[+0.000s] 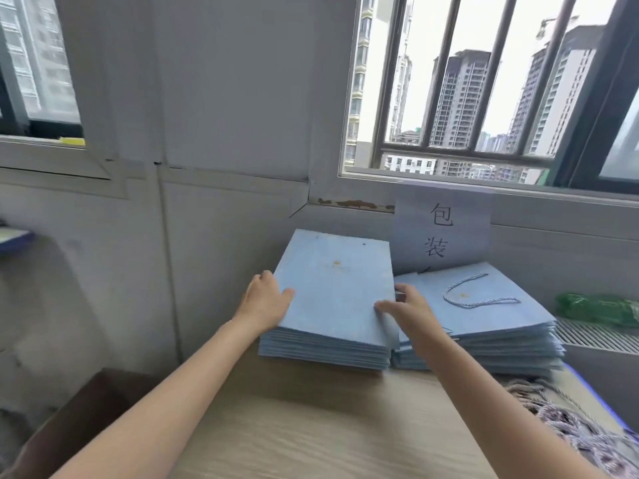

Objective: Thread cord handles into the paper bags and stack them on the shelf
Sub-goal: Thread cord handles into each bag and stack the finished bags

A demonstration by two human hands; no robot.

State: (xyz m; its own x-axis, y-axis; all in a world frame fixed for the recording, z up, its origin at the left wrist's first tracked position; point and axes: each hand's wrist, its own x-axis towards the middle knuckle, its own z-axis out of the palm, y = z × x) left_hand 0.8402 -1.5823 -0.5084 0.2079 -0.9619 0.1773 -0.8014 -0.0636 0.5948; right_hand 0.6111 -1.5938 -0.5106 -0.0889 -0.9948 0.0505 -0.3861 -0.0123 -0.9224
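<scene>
Both hands, left (264, 299) and right (409, 311), are gripping the top bag (337, 288) between them, its long axis pointing away.

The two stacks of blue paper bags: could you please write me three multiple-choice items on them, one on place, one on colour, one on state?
1. Where does the stack with the visible cord handle lie?
A. right of the other stack
B. on the floor
C. in the cardboard box

2. What colour are the bags?
A. red
B. light blue
C. black

3. What are the hands doing?
A. hanging idle
B. holding the left stack's top bag
C. tying cords

Answers: 1 A, the right stack carries the handle; 2 B, both stacks are light blue; 3 B, left hand and right hand grip the top bag by its edges.
</scene>
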